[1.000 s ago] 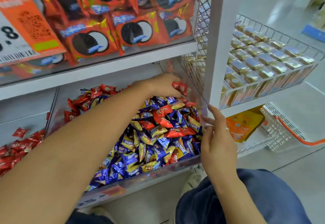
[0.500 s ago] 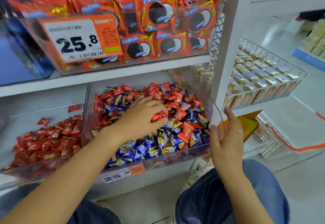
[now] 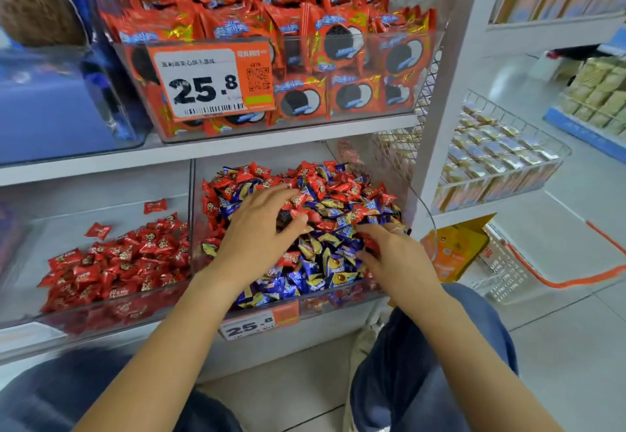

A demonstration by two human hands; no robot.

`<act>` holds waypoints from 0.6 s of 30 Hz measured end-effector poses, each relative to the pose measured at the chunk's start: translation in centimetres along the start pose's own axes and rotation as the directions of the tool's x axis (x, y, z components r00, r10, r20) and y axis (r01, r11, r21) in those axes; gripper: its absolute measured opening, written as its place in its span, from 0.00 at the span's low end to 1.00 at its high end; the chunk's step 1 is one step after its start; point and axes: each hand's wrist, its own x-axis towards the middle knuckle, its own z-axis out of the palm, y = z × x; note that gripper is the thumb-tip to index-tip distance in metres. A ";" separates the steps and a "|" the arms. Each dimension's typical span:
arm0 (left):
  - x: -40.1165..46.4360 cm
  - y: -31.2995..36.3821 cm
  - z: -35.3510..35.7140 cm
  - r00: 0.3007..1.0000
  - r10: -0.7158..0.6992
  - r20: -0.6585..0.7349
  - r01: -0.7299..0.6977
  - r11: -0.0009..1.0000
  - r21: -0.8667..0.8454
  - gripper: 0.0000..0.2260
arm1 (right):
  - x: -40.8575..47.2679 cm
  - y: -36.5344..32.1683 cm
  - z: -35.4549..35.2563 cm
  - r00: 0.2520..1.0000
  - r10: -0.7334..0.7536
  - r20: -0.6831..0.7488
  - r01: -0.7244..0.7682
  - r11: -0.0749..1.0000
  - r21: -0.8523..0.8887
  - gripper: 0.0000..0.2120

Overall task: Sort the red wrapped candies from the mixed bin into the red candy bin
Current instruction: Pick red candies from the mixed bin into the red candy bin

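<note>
From the head view, your landmark is the mixed bin (image 3: 399,174), the clear tub on the lower shelf with red and blue-and-gold wrapped pieces heaped in it. You are at the picking step: both hands are down in that heap. Your left hand (image 3: 261,231) lies over the middle of the mixed bin with its fingers curled onto the pile, and at the fingertips there seems to be a red wrapped candy (image 3: 299,199) caught under them; the wrappers blur together there, so I cannot say for sure that the grip has closed on one piece. Your right hand (image 3: 393,255) sits toward the right front of the mixed bin, fingers spread fairly wide and resting on the blue pieces, nothing plainly held. The red candy bin (image 3: 101,309) stands just to the left of the mixed bin, wall against wall, with a low layer of red pieces already in it and a few strays behind them. Plenty of red is left along the back and left edge of the mixed bin, so by my reckoning the sort is far from done. The next move calls for closing the left fingers firmly on red only, lifting over the shared wall, and letting go above the red layer. Watch that no blue wrapper rides along.
</note>
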 end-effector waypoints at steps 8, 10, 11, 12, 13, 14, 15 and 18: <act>2.5 1.8 2.2 0.974 0.113 0.197 -0.168 0.941 0.293 0.24 | 1.3 1.7 -1.2 0.986 0.117 -0.120 -0.083 0.963 0.255 0.13; 3.0 1.6 2.7 0.973 0.120 0.198 -0.184 0.919 0.350 0.22 | 1.2 2.4 -1.6 0.978 0.183 -0.100 -0.125 0.897 0.424 0.11; 3.0 1.5 2.9 0.973 0.129 0.191 -0.192 0.912 0.362 0.20 | 1.2 2.6 -1.7 0.974 0.210 -0.081 -0.148 0.870 0.471 0.10; 3.0 1.4 3.0 0.974 0.138 0.182 -0.197 0.910 0.364 0.20 | 1.1 2.7 -1.9 0.971 0.228 -0.071 -0.167 0.861 0.480 0.09; 3.0 1.4 3.1 0.974 0.144 0.173 -0.199 0.911 0.362 0.20 | 1.1 2.8 -2.0 0.969 0.234 -0.085 -0.170 0.872 0.459 0.09; 3.0 1.3 3.1 0.974 0.148 0.170 -0.201 0.911 0.359 0.19 | 1.3 2.8 -2.2 0.967 0.230 -0.110 -0.165 0.893 0.418 0.10; 3.0 1.2 3.1 0.974 0.149 0.169 -0.201 0.915 0.350 0.19 | 1.5 2.7 -2.4 0.969 0.206 -0.138 -0.143 0.920 0.366 0.10; 3.3 0.9 2.7 0.982 0.141 0.126 -0.164 0.966 0.200 0.17 | 3.2 1.9 -2.6 0.991 0.041 -0.124 -0.025 0.991 0.130 0.10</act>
